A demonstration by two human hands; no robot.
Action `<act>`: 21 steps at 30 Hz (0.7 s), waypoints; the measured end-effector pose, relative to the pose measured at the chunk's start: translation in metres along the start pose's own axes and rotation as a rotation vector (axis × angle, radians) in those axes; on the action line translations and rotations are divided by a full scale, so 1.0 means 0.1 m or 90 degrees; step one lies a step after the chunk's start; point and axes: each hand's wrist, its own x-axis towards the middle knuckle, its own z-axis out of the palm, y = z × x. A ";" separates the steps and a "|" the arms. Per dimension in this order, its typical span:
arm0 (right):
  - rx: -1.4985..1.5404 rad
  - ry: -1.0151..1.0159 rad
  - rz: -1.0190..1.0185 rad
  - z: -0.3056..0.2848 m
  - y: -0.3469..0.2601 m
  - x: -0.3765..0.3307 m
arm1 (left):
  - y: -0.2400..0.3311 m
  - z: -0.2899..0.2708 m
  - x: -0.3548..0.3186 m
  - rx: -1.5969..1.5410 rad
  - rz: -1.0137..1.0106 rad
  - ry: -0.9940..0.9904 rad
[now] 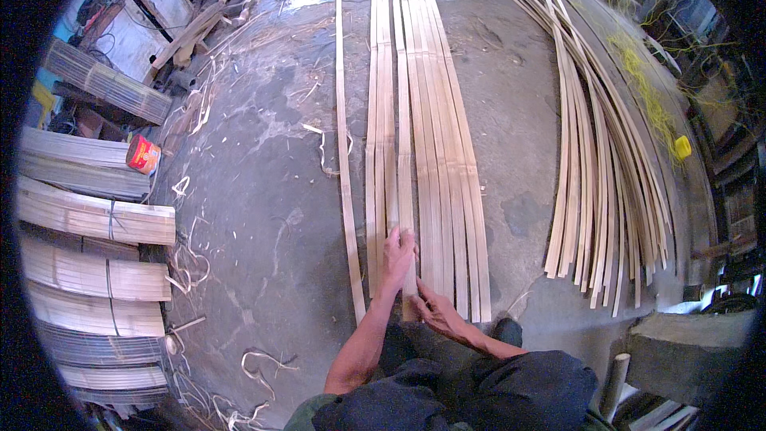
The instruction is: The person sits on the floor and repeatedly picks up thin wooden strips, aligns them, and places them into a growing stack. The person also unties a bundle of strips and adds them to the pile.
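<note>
Long pale bamboo strips (447, 199) lie side by side on the floor, running away from me, with their node marks roughly lined up. One strip (404, 136) lies slightly separate among them, with narrow gaps on either side. My left hand (398, 255) is closed around this strip a little way up from its near end. Closer to me, my right hand (437, 311) pinches the same strip near its end, its fingers partly hidden. Left of the row, a single strip (343, 136) lies apart.
A fanned pile of strips (590, 152) lies to the right. Tied bundles of slats (96, 283) are stacked at left, with a red tin (144, 155) on top. Curled shavings (187, 259) litter the floor. A yellow cup-like object (681, 148) and a concrete block (678, 351) are at right.
</note>
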 end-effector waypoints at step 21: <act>0.104 -0.022 0.129 -0.11 -0.02 -0.20 | -0.09 -0.89 0.53 0.297 0.168 0.144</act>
